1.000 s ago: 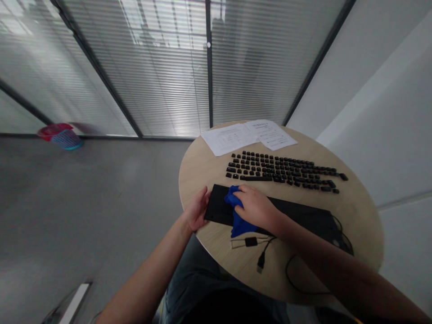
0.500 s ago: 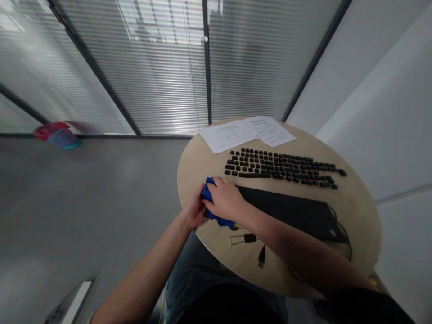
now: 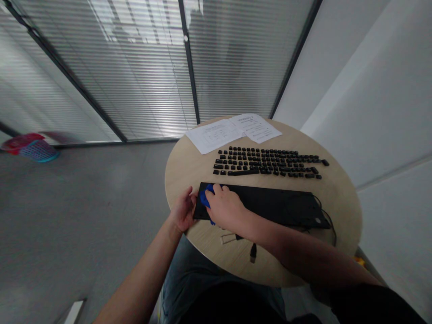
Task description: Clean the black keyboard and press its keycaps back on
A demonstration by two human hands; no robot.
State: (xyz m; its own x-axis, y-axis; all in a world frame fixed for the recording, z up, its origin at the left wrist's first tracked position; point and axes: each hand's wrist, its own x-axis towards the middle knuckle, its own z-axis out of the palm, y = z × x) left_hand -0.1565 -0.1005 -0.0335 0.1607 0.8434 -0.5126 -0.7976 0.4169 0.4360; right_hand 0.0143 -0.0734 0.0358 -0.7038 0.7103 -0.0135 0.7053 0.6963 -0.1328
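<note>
Head view. Round wooden surface (image 3: 189, 166) in front of the person. A black keyboard base (image 3: 276, 206), keys stripped off, lies across the near half of it, long axis running 9 to 3 o'clock.

Right hand (image 3: 225, 210) rests on the 9 o'clock end of the base, fingers clenched down over a blue cloth (image 3: 204, 198) and pressing it against the black top; only a small patch of cloth shows past the knuckles. Left hand (image 3: 182, 211) sits at the base's 9 o'clock edge, fingers curled against that end and touching it, bracing it.

Loose black keycaps (image 3: 266, 161) are laid out in rows at 12 o'clock of the base, apart from it. Two white paper sheets (image 3: 232, 128) lie beyond the keycaps, near the far rim. A cable with a USB plug (image 3: 253, 254) trails at 6 o'clock of the base, beside a small white-and-black tool (image 3: 229, 237), partly hidden by the right forearm.

A red and blue basket (image 3: 30, 147) stands on the floor, far off at 9 o'clock.
</note>
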